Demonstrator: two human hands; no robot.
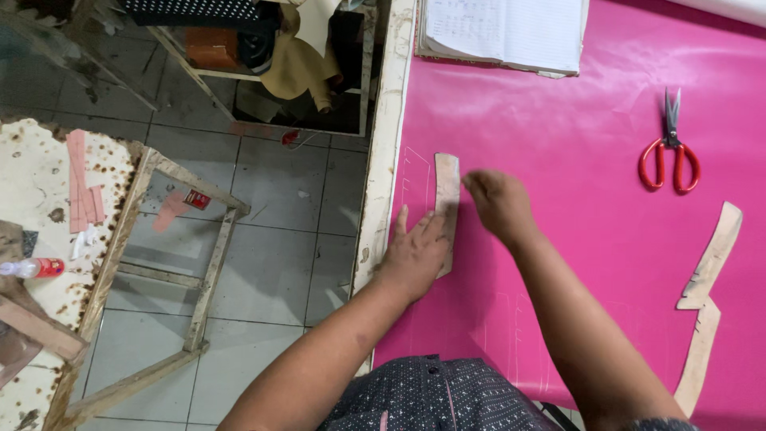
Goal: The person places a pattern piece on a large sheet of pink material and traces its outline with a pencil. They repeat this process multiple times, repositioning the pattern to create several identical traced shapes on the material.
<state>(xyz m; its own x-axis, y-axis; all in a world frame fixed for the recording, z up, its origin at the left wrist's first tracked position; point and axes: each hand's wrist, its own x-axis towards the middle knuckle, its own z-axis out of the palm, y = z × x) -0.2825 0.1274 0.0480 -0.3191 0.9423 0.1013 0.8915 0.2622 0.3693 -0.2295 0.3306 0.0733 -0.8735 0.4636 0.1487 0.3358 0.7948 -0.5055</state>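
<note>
We see pink sheet (pixel 574 239) covering table, largest thing here. Open notebook (pixel 503 32) at far edge. Two long cardboard patterns (pixel 706 295) lie at right, well apart from our hands. Red-handled scissors (pixel 670 152) near them, shut. Narrow cardboard template (pixel 447 199) rests on sheet near left edge. Our left hand (pixel 415 255) presses it flat, fingers spread. Our right hand (pixel 499 203) touches template edge; grip we cannot tell.
</note>
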